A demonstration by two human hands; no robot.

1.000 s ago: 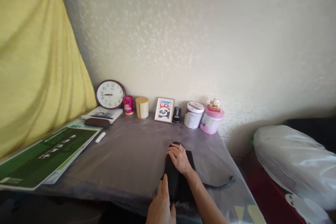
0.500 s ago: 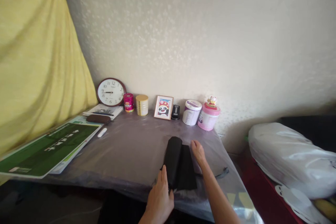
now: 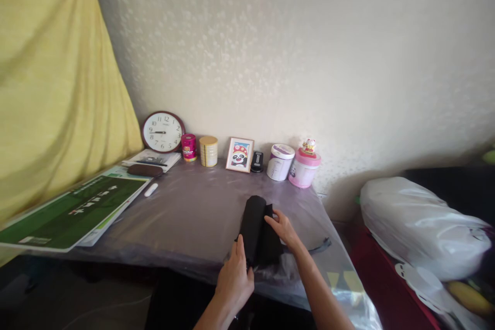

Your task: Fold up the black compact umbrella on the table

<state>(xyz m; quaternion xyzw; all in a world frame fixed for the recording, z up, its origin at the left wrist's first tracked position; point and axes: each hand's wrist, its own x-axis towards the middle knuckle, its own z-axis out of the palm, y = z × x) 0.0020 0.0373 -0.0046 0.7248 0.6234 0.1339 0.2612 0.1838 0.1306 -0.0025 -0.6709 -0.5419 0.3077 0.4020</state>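
A black cloth roll [image 3: 253, 224] lies near the table's front edge, its long side pointing away from me. A loose flap [image 3: 271, 247] of the same black material extends from its right side. My left hand [image 3: 235, 274] grips the near left end of the roll, thumb and fingers around it. My right hand [image 3: 281, 226] pinches the flap's far right edge between thumb and fingers. A dark strap [image 3: 322, 246] trails on the table to the right, passing behind my right forearm. What lies inside the roll is hidden.
Along the wall stand a clock [image 3: 163, 132], a pink can [image 3: 188, 147], a yellow-lidded tin [image 3: 209, 152], a panda picture frame [image 3: 240, 155], and two round tubs, the pink one [image 3: 304, 170] topped by a cat figurine. A green board [image 3: 77, 211] lies left; a white bag [image 3: 421, 221] sits right.
My right hand has moved left onto the flap and now pinches its edge, lifting it toward the roll. My left hand keeps its grip. The view has shifted slightly.
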